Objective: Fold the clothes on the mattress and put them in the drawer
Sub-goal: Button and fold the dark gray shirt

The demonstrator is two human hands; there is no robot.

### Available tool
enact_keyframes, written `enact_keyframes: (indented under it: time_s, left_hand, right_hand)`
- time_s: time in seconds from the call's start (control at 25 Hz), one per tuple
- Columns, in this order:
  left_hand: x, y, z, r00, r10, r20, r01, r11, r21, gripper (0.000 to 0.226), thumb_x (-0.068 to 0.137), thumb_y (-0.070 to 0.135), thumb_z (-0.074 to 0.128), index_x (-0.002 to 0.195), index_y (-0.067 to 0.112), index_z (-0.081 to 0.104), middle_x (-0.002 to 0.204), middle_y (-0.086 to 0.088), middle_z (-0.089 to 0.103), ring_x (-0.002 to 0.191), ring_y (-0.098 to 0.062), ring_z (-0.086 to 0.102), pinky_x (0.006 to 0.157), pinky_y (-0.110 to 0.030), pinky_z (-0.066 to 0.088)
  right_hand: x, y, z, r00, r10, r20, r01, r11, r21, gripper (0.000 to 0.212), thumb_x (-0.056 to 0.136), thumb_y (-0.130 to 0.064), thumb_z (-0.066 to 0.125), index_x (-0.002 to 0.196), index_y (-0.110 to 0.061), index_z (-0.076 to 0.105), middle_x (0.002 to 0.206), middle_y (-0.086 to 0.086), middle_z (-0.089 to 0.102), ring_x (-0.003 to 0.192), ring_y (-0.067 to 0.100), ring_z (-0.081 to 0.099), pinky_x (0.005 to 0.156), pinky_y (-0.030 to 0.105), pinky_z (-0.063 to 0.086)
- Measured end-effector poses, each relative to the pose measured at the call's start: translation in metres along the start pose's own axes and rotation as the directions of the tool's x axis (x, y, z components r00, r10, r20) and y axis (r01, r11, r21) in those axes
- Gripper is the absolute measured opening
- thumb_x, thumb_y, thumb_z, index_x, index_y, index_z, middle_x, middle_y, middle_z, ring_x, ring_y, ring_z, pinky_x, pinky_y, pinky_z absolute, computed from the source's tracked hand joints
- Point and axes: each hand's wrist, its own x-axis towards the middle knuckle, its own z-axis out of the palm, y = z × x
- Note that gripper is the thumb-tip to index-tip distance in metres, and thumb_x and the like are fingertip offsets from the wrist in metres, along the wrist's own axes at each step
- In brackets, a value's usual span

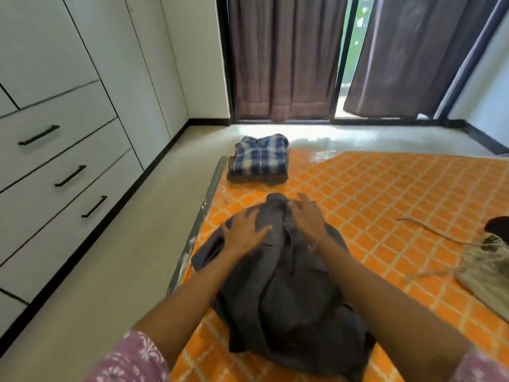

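Palms flat, fingers spread: our left hand (243,232) and right hand (307,220) press the grey shirt (286,293); its rumpled cloth beneath them risks creasing crooked.

A grey shirt (286,277) is lying rumpled on the orange mattress (385,194). The left hand (245,232) and the right hand (305,219) are both pressing on its top part, fingers spread. A folded checked shirt (260,157) is sitting on a small pile at the mattress corner — well apart. White drawers (68,166) are standing on the left, all closed. A beige cloth (487,274) is lying at the right edge.
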Motion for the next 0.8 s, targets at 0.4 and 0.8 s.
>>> enact_keyframes:
  time_s: [0.4,0.8]
  left_hand:
    - [-0.084,-0.065,0.103,0.903,-0.121,0.412,-0.034,0.937,0.348,0.075,0.092,0.066,0.022,0.147,0.034,-0.016,0.157,-0.003,-0.022,0.145,-0.021,-0.017,0.110,-0.060,-0.013]
    - [-0.262,-0.033,0.121,0.889,-0.162,0.429,-0.015,0.925,0.380,0.083,0.091,0.068,0.018,0.147,0.021,-0.022,0.154,-0.012,-0.026,0.144,-0.028,-0.021,0.110,-0.058,-0.014]
  right_hand:
    - [-0.085,0.131,0.081,0.939,0.124,0.321,0.105,0.786,-0.610,0.084,0.091,-0.068,0.028,0.150,-0.025,-0.014,0.158,0.011,-0.015,0.146,0.023,-0.016,0.116,0.047,-0.009]
    - [-0.233,0.157,0.046,0.937,0.082,0.339,0.114,0.847,-0.520,0.121,0.056,-0.090,-0.017,0.152,-0.023,0.010,0.160,0.006,0.005,0.148,0.021,0.002,0.118,0.039,0.003]
